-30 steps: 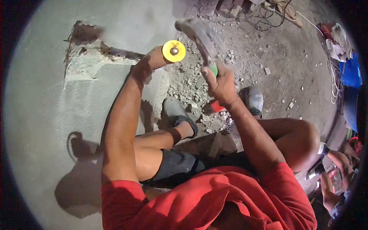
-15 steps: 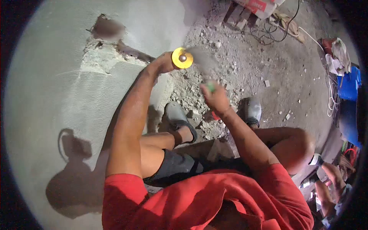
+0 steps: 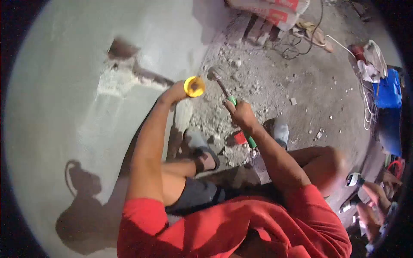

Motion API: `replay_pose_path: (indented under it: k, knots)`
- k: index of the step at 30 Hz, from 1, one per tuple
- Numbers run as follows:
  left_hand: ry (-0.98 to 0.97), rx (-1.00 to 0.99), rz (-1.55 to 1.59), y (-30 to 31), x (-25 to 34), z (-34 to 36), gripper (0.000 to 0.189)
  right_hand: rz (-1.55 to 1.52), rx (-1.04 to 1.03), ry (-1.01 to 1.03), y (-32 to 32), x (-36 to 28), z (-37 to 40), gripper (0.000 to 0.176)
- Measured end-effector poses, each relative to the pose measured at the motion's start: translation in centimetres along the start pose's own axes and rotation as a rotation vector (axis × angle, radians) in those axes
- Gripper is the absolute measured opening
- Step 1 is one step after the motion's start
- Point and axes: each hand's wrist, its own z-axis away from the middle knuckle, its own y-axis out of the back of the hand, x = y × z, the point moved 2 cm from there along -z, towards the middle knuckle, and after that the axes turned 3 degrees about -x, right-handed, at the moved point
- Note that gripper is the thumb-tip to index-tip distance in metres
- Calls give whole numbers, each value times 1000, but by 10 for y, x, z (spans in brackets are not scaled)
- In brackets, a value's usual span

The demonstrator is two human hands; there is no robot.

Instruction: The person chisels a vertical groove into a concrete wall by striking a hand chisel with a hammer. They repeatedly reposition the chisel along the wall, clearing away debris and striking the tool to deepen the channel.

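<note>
Head view: striking well is probably depending on steadying the yellow-guarded tool [image 3: 194, 87], between eleven and twelve o'clock, and meeting its end squarely with the green-handled hammer [image 3: 232, 100], toward one o'clock. Left hand [image 3: 176, 92] is gripping the tool, fingers largely hidden; right hand [image 3: 242, 114] is clasping the hammer in a closed fist.

And here's the wall [image 3: 64, 116], pale grey and filling the left side, its smooth face broken by a dark hole [image 3: 122, 49] with a groove [image 3: 152, 77] running beside it! Down to the floor [image 3: 318, 112] now: grey, dusty, rubble [image 3: 236, 73] strewn thickly along the wall's foot, thinning out to the right. A white cord [image 3: 367, 114] loops near the far edge. Strong light throws a bold shadow [image 3: 81, 215] across the wall's lower part!
</note>
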Motion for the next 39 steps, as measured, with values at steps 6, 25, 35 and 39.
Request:
replay_pose_path:
  k: [6, 25, 35, 39]
  knots:
    - [7, -39, -25, 8, 6, -26, 45, -485, 279, 171, 108, -90, 20, 50]
    - [-253, 211, -241, -127, 13, -49, 22, -670, 216, -38, 73, -20, 26, 47]
    - [-244, 534, -129, -110, 27, -49, 19, -736, 236, -48, 74, -28, 51, 49]
    - [-300, 561, -121, -101, 27, -56, 16, -634, 424, 112, 13, 12, 43, 50]
